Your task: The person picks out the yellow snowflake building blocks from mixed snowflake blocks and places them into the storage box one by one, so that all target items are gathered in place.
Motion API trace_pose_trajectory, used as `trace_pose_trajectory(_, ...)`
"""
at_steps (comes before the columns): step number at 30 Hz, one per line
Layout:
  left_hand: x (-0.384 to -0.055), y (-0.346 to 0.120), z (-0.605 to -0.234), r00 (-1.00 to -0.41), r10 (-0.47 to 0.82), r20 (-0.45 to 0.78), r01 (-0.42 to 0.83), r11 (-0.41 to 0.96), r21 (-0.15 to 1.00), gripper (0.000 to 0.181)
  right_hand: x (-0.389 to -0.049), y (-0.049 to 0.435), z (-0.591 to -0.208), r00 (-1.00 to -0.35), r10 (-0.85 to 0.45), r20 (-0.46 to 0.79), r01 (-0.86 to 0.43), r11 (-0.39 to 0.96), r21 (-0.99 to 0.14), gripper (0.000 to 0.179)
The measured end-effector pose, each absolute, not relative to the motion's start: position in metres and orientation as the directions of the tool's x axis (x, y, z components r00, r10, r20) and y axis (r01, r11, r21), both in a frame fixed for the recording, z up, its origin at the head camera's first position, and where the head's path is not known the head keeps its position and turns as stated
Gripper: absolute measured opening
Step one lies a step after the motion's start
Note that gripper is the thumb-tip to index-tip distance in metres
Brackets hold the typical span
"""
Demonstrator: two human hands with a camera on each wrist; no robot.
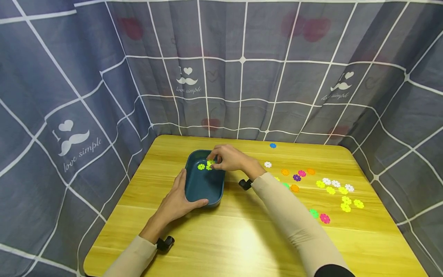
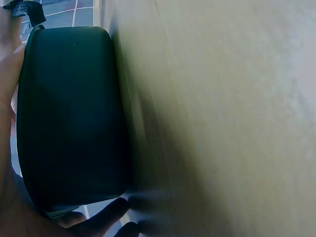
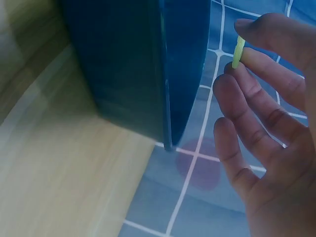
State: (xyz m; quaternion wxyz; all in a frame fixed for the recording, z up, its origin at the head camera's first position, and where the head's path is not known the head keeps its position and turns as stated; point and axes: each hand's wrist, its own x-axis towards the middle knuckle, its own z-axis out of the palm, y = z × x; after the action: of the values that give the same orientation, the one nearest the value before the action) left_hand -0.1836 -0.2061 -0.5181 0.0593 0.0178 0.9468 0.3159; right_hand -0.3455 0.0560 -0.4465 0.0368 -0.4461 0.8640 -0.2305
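A dark teal rectangular plastic bin (image 1: 205,187) stands on the wooden table. My left hand (image 1: 178,200) grips its near left corner, fingers along the outer left wall and thumb at the near rim; the left wrist view shows the bin's side wall (image 2: 74,118) close up. Over the bin's far right part, my right hand (image 1: 229,157) pinches a thin yellow flower-shaped disc (image 3: 238,52) between thumb and index finger, the other fingers loosely bent. Inside the bin, toward its far end, lie yellow flower discs (image 1: 201,167), partly hidden by the right hand.
Loose flower discs lie across the table's right half: several yellow (image 1: 346,200) and white (image 1: 335,184), plus orange (image 1: 294,188), pink (image 1: 325,218), purple (image 1: 297,177), green (image 1: 313,214) and blue (image 1: 273,146). My right sleeve (image 1: 294,223) crosses in front of some. Grey checked curtains (image 1: 221,77) surround the table.
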Motion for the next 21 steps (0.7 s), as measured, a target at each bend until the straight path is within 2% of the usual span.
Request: trace_pose_trajectory(21,-0.184,-0.206,-0.520,-0.994,0.074,-0.085,0.007,0.795,0.607,0.157,-0.354,0.022,-0.444,-0.587,-0.805,0.084,-0.743,0.495,-0.451,0.032)
